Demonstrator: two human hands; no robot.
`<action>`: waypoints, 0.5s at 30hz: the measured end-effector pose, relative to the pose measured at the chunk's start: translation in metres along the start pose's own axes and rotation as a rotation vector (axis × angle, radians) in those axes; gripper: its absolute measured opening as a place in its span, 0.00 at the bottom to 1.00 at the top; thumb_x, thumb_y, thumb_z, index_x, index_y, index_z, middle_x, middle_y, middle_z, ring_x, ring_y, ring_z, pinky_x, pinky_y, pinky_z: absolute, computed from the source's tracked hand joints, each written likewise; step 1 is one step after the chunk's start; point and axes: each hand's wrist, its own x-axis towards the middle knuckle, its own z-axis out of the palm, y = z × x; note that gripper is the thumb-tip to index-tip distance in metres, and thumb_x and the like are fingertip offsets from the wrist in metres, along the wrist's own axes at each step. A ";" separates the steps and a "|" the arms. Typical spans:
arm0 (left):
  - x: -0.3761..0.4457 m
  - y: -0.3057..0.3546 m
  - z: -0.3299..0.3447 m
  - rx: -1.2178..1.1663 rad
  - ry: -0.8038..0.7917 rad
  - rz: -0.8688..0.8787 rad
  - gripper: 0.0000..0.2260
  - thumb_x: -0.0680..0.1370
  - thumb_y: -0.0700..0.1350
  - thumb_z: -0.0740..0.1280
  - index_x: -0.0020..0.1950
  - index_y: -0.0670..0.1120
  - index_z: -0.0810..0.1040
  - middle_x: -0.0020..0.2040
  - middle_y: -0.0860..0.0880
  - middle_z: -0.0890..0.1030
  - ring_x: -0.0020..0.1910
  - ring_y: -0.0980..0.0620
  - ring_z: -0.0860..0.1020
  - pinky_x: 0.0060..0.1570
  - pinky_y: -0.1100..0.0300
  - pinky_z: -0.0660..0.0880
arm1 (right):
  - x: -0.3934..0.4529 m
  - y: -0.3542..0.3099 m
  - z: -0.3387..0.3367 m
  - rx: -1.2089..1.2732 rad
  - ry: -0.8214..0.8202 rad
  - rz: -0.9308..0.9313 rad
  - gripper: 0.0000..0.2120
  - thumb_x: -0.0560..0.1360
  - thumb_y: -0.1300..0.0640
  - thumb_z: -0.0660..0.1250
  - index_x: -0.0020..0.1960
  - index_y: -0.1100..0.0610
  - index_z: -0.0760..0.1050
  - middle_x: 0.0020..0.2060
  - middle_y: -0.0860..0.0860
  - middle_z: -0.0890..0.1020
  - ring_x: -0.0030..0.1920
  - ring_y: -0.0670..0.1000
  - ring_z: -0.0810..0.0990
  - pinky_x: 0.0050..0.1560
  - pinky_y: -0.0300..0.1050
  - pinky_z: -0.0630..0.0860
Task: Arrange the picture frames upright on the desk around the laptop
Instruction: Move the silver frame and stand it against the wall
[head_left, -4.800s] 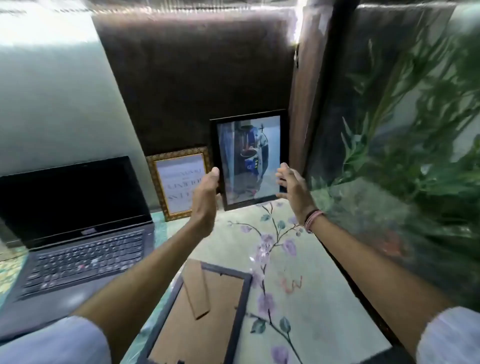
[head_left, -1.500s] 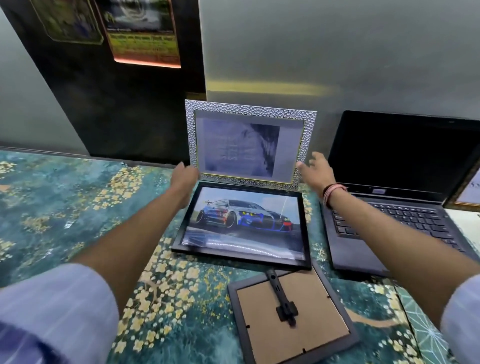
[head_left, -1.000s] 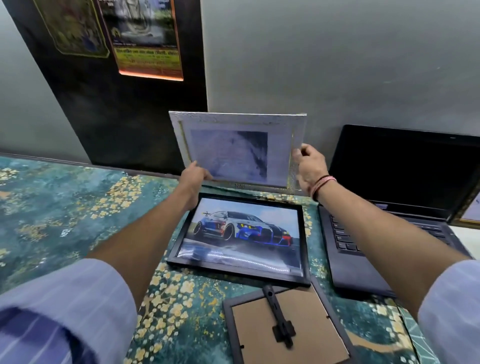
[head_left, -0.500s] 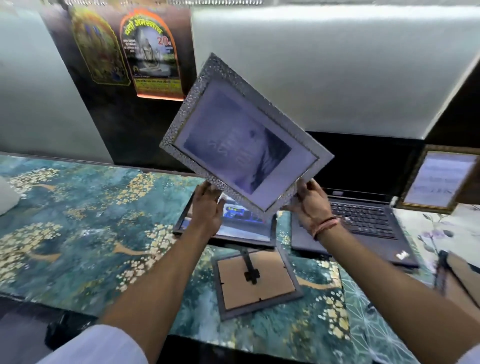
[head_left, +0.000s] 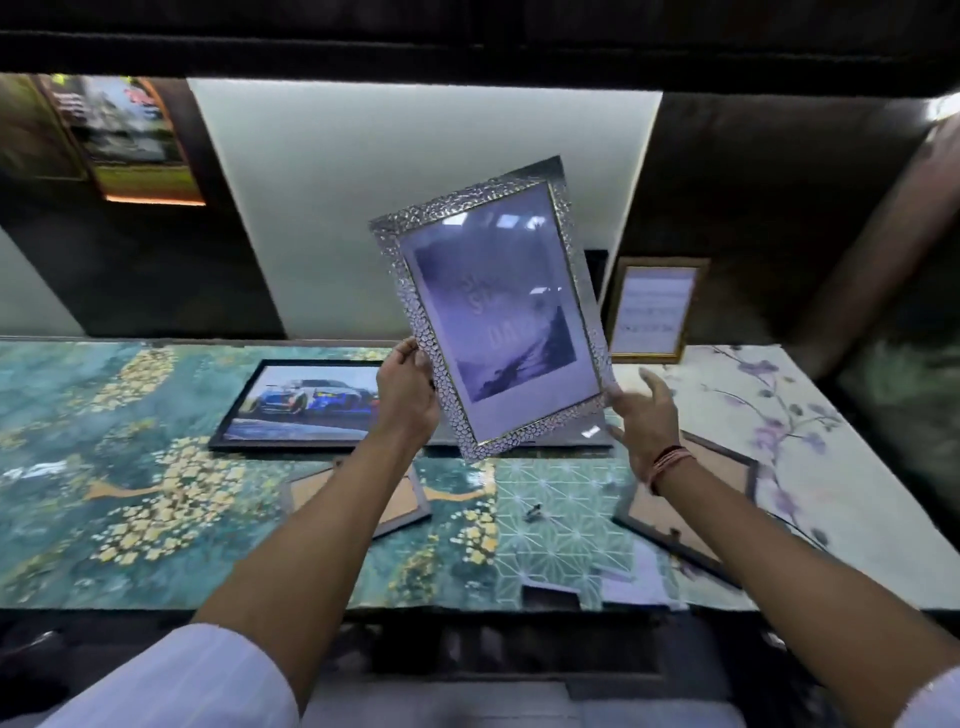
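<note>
the left hand (head_left: 410, 395) is gripping the left long edge of a silver, pebble-textured rectangular picture frame (head_left: 493, 312), fingers curled around the rim. the right hand (head_left: 644, 415) is sitting at the frame's lower right corner with its fingers spread open; whether it is actually touching the frame is hard to tell. the silver frame is hanging in the air above the desk, turned to portrait and tilted a little, its glass facing the camera and showing a pale purple print.

below it, a black-framed picture of a blue and white car (head_left: 306, 405) is lying flat, face up, on the teal and gold floral desk cover (head_left: 104, 467), to the left of the hands. nearer, a dark frame with a brown cardboard back (head_left: 400, 504) is lying face down, partly hidden by the left forearm. another face-down frame with a brown back (head_left: 701, 499) is lying to the right, partly under the right wrist. at the far right, a gold-edged frame holding a white printed sheet (head_left: 652, 312) is standing upright against the wall. the laptop (head_left: 571, 439) is mostly hidden behind the silver frame; only a dark strip of it is showing.
</note>
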 end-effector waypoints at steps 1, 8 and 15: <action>-0.001 -0.010 0.011 0.016 -0.017 -0.015 0.14 0.82 0.27 0.58 0.49 0.42 0.77 0.30 0.51 0.81 0.26 0.57 0.77 0.29 0.64 0.74 | 0.008 -0.004 -0.020 -0.120 0.011 -0.059 0.28 0.77 0.57 0.72 0.74 0.53 0.68 0.66 0.62 0.75 0.62 0.59 0.76 0.54 0.53 0.75; -0.008 -0.109 0.127 0.131 -0.121 -0.036 0.12 0.80 0.29 0.62 0.62 0.35 0.78 0.53 0.37 0.80 0.44 0.47 0.78 0.48 0.51 0.75 | 0.053 -0.023 -0.139 -0.308 0.109 -0.256 0.12 0.80 0.66 0.65 0.62 0.64 0.81 0.57 0.52 0.84 0.51 0.47 0.80 0.51 0.32 0.80; -0.006 -0.207 0.282 0.266 -0.203 0.041 0.12 0.84 0.30 0.62 0.51 0.45 0.79 0.44 0.47 0.81 0.41 0.54 0.76 0.45 0.61 0.74 | 0.165 -0.025 -0.262 -0.348 0.333 -0.210 0.14 0.74 0.67 0.68 0.58 0.62 0.84 0.46 0.51 0.84 0.49 0.48 0.79 0.54 0.44 0.77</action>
